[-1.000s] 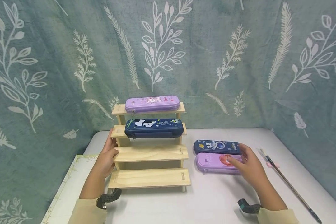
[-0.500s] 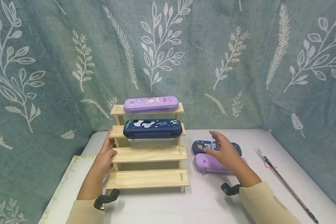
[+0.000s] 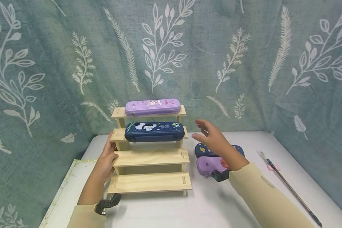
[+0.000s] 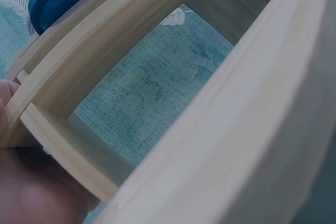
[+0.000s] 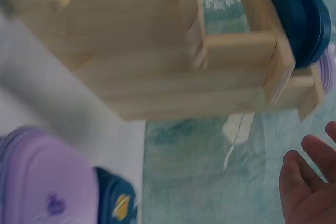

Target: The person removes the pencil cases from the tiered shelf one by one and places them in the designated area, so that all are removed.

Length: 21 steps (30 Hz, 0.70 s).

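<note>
A four-step wooden display rack [image 3: 152, 157] stands on the table. A purple pencil case [image 3: 153, 107] lies on its top step, and a navy panda pencil case [image 3: 155, 134] on the step below. My left hand [image 3: 106, 164] grips the rack's left side, its thumb at the end of a lower step. My right hand [image 3: 212, 139] is raised to the right of the rack, fingers apart and holding nothing. Under that arm, a navy pencil case with a planet print [image 3: 200, 150] and a second purple pencil case [image 3: 209, 164] lie side by side, partly hidden.
A long paintbrush [image 3: 290, 186] lies on the right of the white table, across a small pink piece [image 3: 273, 167]. A pale sheet with a leafy border [image 3: 71, 183] lies at the left. A leaf-patterned curtain [image 3: 199, 63] surrounds the back and sides.
My right hand has left the two pencil cases on the table and moved left and up towards the rack. My left hand stays on the rack.
</note>
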Available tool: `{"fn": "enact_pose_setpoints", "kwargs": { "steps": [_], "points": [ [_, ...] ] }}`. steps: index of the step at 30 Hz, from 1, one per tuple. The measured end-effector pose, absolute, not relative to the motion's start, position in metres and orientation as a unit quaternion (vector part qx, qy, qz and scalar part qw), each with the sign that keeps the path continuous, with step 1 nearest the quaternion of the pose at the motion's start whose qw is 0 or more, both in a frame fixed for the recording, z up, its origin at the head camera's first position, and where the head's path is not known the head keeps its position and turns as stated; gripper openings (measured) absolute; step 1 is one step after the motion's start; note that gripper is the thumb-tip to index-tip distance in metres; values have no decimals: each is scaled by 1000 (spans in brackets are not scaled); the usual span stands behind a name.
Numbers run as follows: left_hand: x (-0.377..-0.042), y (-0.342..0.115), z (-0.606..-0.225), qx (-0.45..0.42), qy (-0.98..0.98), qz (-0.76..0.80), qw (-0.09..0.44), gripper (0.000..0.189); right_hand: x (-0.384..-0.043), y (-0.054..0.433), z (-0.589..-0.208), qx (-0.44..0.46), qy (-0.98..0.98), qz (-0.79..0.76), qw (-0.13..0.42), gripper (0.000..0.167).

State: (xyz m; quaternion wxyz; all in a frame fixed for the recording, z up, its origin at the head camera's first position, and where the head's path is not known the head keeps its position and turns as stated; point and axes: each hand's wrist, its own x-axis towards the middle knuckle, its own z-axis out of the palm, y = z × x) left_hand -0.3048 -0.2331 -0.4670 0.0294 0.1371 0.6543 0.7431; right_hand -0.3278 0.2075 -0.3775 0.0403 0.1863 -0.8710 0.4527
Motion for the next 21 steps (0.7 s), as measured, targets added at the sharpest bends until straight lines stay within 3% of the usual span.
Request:
{"fn": "enact_pose_setpoints", "kwargs": {
  "steps": [11,21],
  "points": [
    [-307,-233,-468,133,654,744,25,102,-333,157,-348,236,-879,413,36,80],
    [-308,-234,-469,131,657,742,22,101,-338,115,-346,219,-928,298,35,101]
  ]
}}
